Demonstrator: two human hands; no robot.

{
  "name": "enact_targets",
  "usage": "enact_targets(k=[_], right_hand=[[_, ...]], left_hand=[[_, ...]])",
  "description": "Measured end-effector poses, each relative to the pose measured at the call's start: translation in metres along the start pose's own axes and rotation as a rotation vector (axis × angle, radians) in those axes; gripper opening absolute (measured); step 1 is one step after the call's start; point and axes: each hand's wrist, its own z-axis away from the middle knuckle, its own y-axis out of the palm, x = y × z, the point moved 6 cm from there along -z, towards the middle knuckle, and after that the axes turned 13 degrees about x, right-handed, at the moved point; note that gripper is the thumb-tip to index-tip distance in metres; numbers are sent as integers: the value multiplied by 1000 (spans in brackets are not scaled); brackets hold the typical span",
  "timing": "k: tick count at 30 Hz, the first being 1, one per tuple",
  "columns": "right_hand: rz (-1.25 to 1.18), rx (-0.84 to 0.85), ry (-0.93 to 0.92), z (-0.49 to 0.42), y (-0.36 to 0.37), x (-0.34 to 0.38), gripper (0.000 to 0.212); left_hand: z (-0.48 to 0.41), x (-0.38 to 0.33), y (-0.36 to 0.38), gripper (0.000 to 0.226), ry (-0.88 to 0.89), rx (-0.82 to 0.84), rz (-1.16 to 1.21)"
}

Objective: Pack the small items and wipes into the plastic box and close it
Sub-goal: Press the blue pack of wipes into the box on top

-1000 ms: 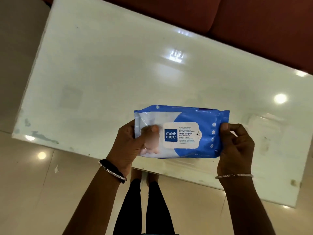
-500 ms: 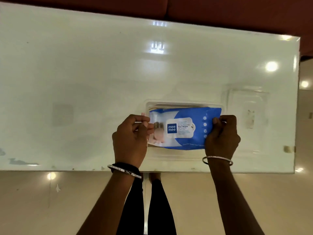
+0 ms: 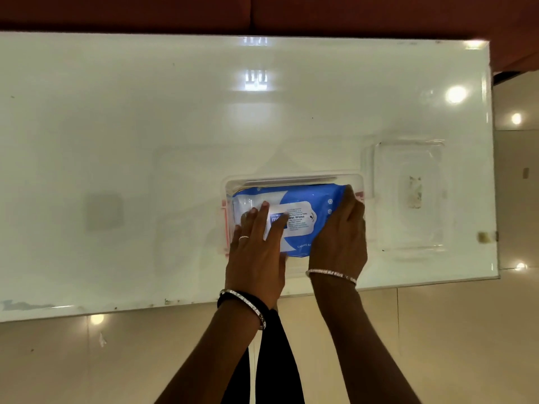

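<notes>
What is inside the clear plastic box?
A blue pack of wipes lies in the box, left hand and right hand on top. Anything under it is hidden.

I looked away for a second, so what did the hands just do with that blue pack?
The pack went down from the air into the box. The left hand let go of its end and now presses flat on top; the right hand lies over the right end. The lid stays on the table, right of the box.
</notes>
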Motion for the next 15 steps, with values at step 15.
enact_targets(k=[15], right_hand=[[106,421,-338,-4,39,23,90]], left_hand=[[-28,16,-15,96,-116,-53,-7]])
